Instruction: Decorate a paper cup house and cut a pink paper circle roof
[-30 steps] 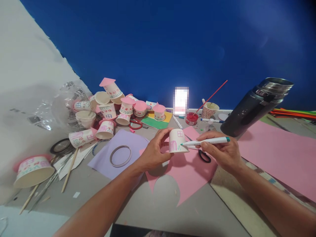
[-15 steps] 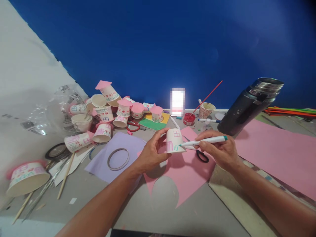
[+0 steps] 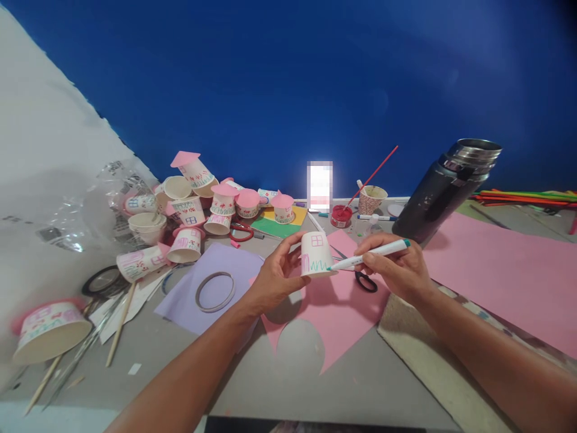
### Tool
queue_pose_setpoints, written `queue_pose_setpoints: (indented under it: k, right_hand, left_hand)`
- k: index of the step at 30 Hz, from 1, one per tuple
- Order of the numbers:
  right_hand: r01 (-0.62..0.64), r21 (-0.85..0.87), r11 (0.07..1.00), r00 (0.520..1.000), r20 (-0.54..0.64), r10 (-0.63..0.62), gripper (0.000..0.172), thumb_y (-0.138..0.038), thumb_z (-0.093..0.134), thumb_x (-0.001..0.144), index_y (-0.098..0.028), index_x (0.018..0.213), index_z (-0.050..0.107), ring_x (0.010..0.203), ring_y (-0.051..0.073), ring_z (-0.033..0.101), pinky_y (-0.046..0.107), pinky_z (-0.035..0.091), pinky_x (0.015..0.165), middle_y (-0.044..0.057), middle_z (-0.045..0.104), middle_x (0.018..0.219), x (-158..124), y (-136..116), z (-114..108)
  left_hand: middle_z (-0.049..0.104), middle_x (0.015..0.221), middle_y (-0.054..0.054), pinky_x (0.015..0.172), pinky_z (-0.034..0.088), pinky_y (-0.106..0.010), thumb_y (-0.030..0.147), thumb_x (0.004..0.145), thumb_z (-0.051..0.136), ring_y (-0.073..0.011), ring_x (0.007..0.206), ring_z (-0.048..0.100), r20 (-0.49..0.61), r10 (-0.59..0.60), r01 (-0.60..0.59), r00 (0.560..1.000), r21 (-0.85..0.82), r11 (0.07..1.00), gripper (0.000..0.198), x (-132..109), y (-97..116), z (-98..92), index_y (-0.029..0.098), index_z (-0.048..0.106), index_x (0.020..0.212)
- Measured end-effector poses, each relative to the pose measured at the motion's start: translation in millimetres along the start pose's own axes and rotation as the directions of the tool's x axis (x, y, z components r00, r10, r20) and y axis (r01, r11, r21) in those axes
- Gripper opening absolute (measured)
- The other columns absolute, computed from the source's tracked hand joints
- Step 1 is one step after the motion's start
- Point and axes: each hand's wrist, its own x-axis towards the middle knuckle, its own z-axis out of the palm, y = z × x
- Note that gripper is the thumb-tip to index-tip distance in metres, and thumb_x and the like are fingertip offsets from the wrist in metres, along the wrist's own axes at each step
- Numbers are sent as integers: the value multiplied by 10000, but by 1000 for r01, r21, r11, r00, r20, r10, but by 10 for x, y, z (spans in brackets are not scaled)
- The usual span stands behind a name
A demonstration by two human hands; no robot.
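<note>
My left hand (image 3: 282, 267) grips an upside-down white paper cup (image 3: 317, 251) by its left side, above cut pink paper (image 3: 336, 307). On the cup are a pink window, a pink door partly turned out of sight, and green zigzag strokes along the lower edge. In my right hand (image 3: 396, 267) is a white marker (image 3: 372, 254) with a green end, its tip touching the cup near the lower right. Black-handled scissors (image 3: 366, 282) lie on the pink paper just below the marker, partly hidden.
Several decorated cups with pink paper roofs (image 3: 247, 199) are heaped at the left. A tape ring (image 3: 215, 292) rests on purple paper (image 3: 180, 300). A dark flask (image 3: 444, 192) leans at the right, near a red paint jar (image 3: 341, 216) with a stick in it.
The green zigzag has grown rightward along the cup's lower edge. The cup has turned slightly, showing less of the pink door. The whole view has shifted a little.
</note>
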Motion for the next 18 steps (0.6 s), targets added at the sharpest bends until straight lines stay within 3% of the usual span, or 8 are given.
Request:
queue_pose_setpoints:
  k: [6, 18]
  right_hand:
    - [4, 15, 1000, 999, -40, -4, 177, -379, 781, 900, -203, 907, 800, 629, 156, 671, 239, 509, 538, 37, 747, 709, 23, 0, -2]
    - [-5, 36, 999, 1000, -24, 5, 191, -397, 794, 890, -206, 876, 791, 583, 142, 634, 234, 490, 511, 26, 735, 678, 40, 34, -29]
  left_hand:
    - [435, 1650, -118, 1196, 435, -520, 181, 690, 904, -385, 1504, 450, -2, -23, 23, 1000, -16, 1000, 859, 5, -11, -4, 294, 518, 1449]
    - [399, 1673, -117, 1157, 472, -488, 222, 710, 903, -370, 1468, 494, -12, -30, 30, 999, 7, 1000, 837, -12, 42, 21, 298, 504, 1441]
